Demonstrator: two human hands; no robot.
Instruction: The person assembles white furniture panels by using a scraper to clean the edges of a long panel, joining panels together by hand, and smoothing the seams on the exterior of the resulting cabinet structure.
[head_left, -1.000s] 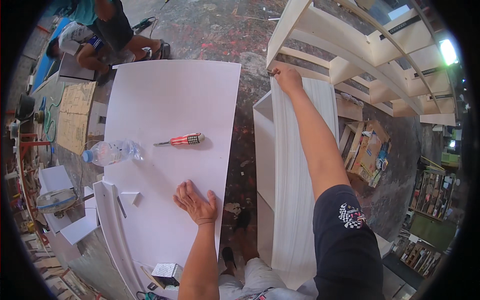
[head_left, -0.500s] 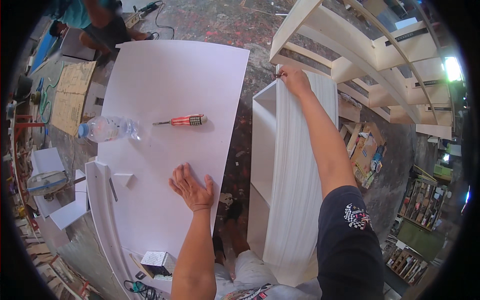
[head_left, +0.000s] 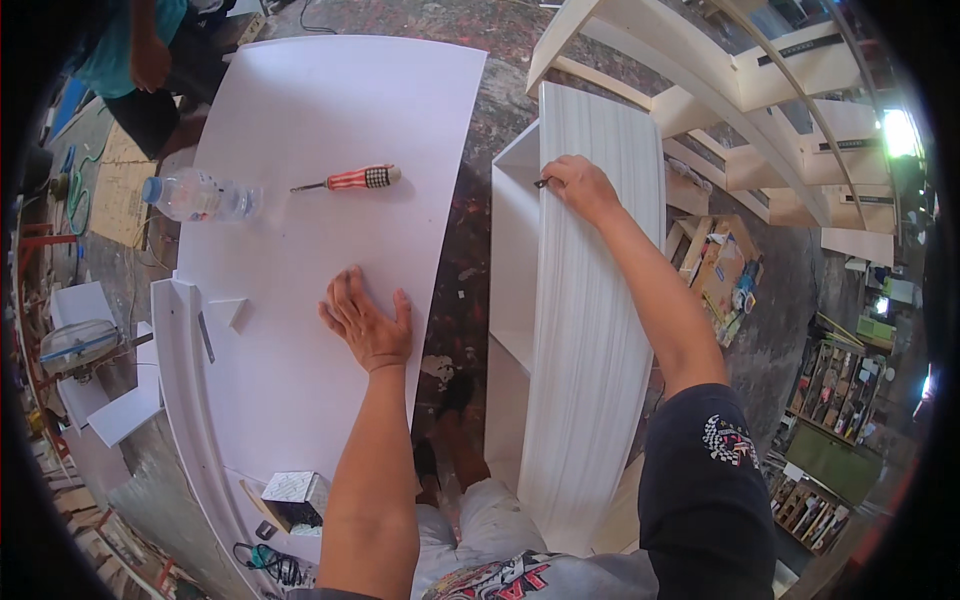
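My left hand (head_left: 368,325) lies flat, fingers spread, on a large white board (head_left: 330,120). Beyond it on the board are a screwdriver (head_left: 352,180) with a red-striped and checkered handle and a clear plastic bottle (head_left: 205,195) on its side, blue cap to the left. To the right stands a cabinet with a pale wood-grain panel (head_left: 590,340) on top. My right hand (head_left: 582,188) pinches a small dark piece (head_left: 541,183) at the panel's left edge, toward its far end. The fingers hide most of that piece, so its kind cannot be told.
A small white triangular piece (head_left: 230,312) and a thin metal strip (head_left: 206,337) lie left of my left hand. A patterned box (head_left: 295,495) sits nearer. A wooden frame (head_left: 700,60) rises at far right. Another person (head_left: 140,70) is at far left.
My right hand has drawn nearer along the panel's left edge, still pinching the dark piece. My left hand stays on the board. The view has shifted, and the other person has moved closer.
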